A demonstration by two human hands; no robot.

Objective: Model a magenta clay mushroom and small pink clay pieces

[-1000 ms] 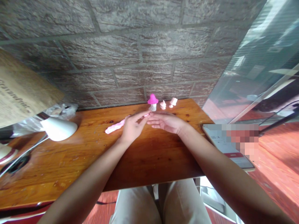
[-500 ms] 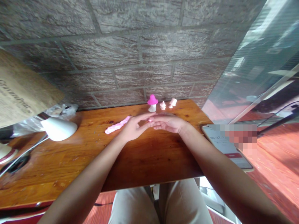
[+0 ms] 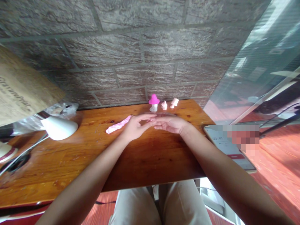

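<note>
My left hand and my right hand meet over the table, their fingertips pinched together. A small pink lump, apparently modelling clay, is between them, nearly hidden by the fingers. Just behind the hands stands a mushroom figure with a bright pink cap and a whitish stem. To its right are a small pale pink pointed figure and another pale pink figure with a tilted, blocky top. A long pink and white strip of clay-like material lies left of my left hand.
On the wooden table, a white lamp base and a clear plastic bag stand left, under a brown paper shade. A phone lies right. A brick wall rises behind, with a glass panel to the right.
The fingers have shifted slightly around the pink lump, which now shows less. The view has moved a little; the figures and the strip stay in place.
</note>
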